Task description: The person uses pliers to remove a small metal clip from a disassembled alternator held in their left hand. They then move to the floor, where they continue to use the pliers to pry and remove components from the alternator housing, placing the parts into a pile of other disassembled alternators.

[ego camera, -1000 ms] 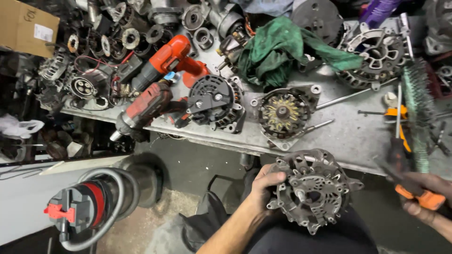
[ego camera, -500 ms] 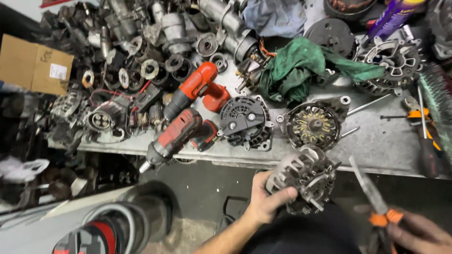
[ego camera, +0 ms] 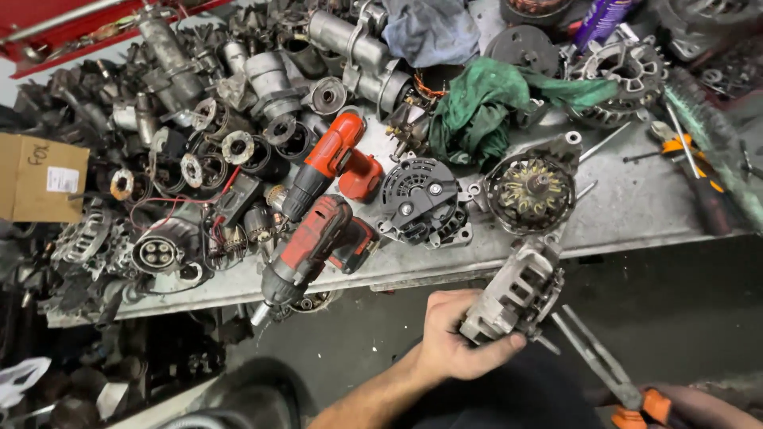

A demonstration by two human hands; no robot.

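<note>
My left hand [ego camera: 455,340] grips a grey metal alternator housing [ego camera: 517,292], turned on edge just below the front edge of the workbench [ego camera: 636,218]. At the bottom right, my right hand [ego camera: 690,407] holds long-nose pliers with orange handles [ego camera: 612,380]; their jaws point up toward the underside of the housing. On the bench right above sit a black alternator [ego camera: 421,202] and an open alternator half with yellowish windings [ego camera: 531,191].
Two red and black cordless drills [ego camera: 318,234] lie mid-bench. A green rag [ego camera: 485,107], screwdrivers [ego camera: 691,171], a cardboard box [ego camera: 40,179] and several piled starter and alternator parts [ego camera: 183,159] crowd the bench. Dark floor lies below.
The view has swung left and down. The housing has turned from face-on to edge-on in my left hand, and the pliers have closed in on it.
</note>
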